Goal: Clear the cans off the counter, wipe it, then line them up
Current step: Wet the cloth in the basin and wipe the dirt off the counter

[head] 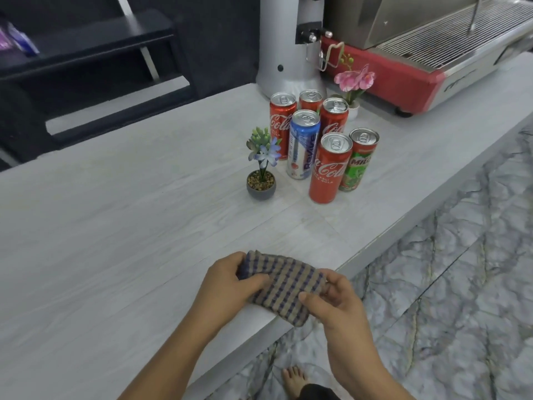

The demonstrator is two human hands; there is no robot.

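Grey counter (115, 226) w/ six cans (330, 168), two potted plants (262, 163), cloth (284, 287)

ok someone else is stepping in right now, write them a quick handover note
Left hand and right hand: both grip the folded checked cloth at the counter's near edge.
Cans: six stand clustered at the far end, four Coca-Cola cans, one Revive can, one Milo can, beside a small potted plant.
Done: cloth in hand; whether wiping is finished cannot be told.
Left: cans are not in a line.
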